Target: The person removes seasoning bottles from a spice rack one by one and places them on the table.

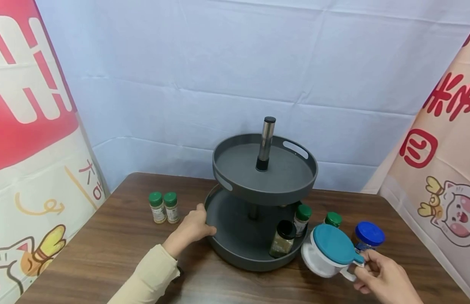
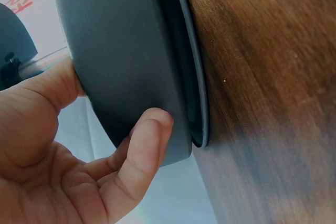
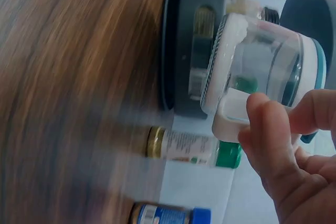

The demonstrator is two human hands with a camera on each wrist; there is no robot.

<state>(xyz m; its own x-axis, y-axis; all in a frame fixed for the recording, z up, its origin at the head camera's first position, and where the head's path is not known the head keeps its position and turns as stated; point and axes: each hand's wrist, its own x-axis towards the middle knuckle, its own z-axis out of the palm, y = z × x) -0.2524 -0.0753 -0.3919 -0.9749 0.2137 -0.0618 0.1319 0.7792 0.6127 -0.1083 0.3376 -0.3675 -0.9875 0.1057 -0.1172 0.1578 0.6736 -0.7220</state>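
A dark grey two-tier tray (image 1: 235,230) with a metal post stands on the table. My left hand (image 1: 191,228) holds the left rim of its lower tier, thumb over the edge and fingers against the outer wall (image 2: 121,61). At the right, my right hand (image 1: 383,274) pinches the handle of a clear and white seasoning jar (image 1: 318,259) with a teal lid. The jar hangs raised and tilted beside the lower tier. On that tier stand a black-capped spice jar (image 1: 282,240) and a green-capped spice bottle (image 1: 301,219).
Two green-capped spice bottles (image 1: 164,207) stand left of the tray on the wooden table (image 1: 105,249). Behind the raised jar are another green-capped bottle (image 3: 191,147) and a blue-lidded jar (image 1: 368,234). A pale cloth (image 1: 181,84) hangs behind the table.
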